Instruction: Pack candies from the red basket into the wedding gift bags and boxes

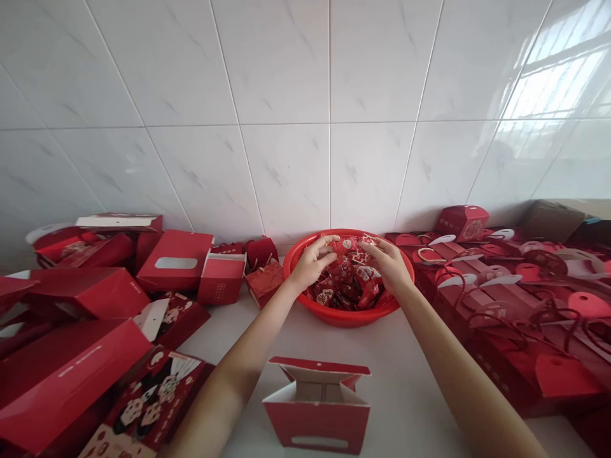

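A red plastic basket [353, 319] against the tiled wall holds many small red wrapped candies [351, 272]. Inside its left part, my left hand [314, 261] has thumb and fingers bent around a red wrapped candy [344, 247]. My right hand [392, 264] reaches in from the right, fingers stretched out and apart over the candies; its fingertips touch the heap, and I see nothing held in it. Between my forearms, close to me, stands an upright red gift box [319, 423]. Its top is open and the pale inside shows, with nothing visible in it.
Red boxes [174, 259] lie piled on the left, some with printed cartoon figures [150, 404]. Rows of closed red gift boxes [501, 318] with cord handles fill the right side. A brown carton [551, 221] stands at the far right. White tiles [286, 172] rise behind the tabletop.
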The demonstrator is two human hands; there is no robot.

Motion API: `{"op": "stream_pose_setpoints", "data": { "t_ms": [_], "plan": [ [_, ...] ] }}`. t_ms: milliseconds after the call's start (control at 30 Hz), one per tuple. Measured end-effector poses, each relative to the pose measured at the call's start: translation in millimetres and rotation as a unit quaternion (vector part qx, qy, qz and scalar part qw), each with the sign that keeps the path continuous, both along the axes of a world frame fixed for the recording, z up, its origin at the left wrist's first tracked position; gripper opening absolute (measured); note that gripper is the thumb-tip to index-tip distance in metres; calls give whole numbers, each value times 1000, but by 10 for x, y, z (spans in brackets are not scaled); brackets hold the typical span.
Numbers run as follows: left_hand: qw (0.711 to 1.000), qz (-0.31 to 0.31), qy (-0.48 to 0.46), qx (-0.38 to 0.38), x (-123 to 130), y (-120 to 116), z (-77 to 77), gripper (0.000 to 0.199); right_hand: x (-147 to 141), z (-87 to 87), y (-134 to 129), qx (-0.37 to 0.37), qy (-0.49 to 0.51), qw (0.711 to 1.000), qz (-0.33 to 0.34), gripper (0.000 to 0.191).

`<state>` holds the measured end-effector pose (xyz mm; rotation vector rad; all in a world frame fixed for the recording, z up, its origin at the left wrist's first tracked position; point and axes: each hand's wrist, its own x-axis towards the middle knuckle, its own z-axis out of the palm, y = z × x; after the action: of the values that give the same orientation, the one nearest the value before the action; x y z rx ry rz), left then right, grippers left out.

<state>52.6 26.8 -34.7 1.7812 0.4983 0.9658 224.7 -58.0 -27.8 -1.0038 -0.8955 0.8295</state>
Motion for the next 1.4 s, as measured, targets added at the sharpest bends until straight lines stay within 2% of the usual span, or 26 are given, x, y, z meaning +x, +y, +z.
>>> {"op": "stream_pose_setpoints", "data": {
  "t_ms": [133, 233, 433, 567, 700, 733, 800, 900, 1000, 1067, 1233, 1300, 1400],
  "plan": [
    [1000, -20, 13, 6, -7, 8, -8, 40, 6, -7, 1, -24, 10, 999, 46, 38],
    [1000, -12, 14, -2, -10, 13, -15, 45, 10, -7, 0, -7, 16, 998, 64, 40],
    [1000, 16, -1, -11, 2, 37, -31, 47, 23, -6, 15, 26, 51, 998, 15, 41],
    [998, 58, -16, 24, 21, 84, -66, 37, 21, -1, 18, 32, 68, 997, -1, 41],
    [988, 111, 17, 106, 24, 82, -68, 23, 11, 10, 11, 35, 69, 997, -2, 40],
    [987, 94, 42, 123, 24, 67, -63, 22, 10, 10, 8, 36, 69, 997, -1, 40],
    [982, 16, 123, 144, 28, 26, -53, 24, 9, 8, 4, 38, 64, 997, 2, 38],
    [937, -95, 286, 176, 49, -40, -42, 29, 10, 1, -1, 39, 60, 997, 4, 35],
    [885, -128, 396, 209, 69, -72, -34, 44, 13, 3, -3, 32, 63, 998, -1, 40],
    [874, -132, 418, 210, 72, -75, -28, 48, 15, 8, -5, 24, 63, 998, -5, 43],
    [891, -124, 387, 202, 59, -77, -10, 17, 17, 14, -17, 8, 50, 999, 2, 45],
    [903, -99, 360, 214, 56, -79, -5, 20, 14, 13, -20, 13, 46, 999, 9, 44],
    [937, -17, 272, 221, 55, -67, -10, 29, 13, 15, -24, 22, 40, 999, 20, 40]
  ]
}}
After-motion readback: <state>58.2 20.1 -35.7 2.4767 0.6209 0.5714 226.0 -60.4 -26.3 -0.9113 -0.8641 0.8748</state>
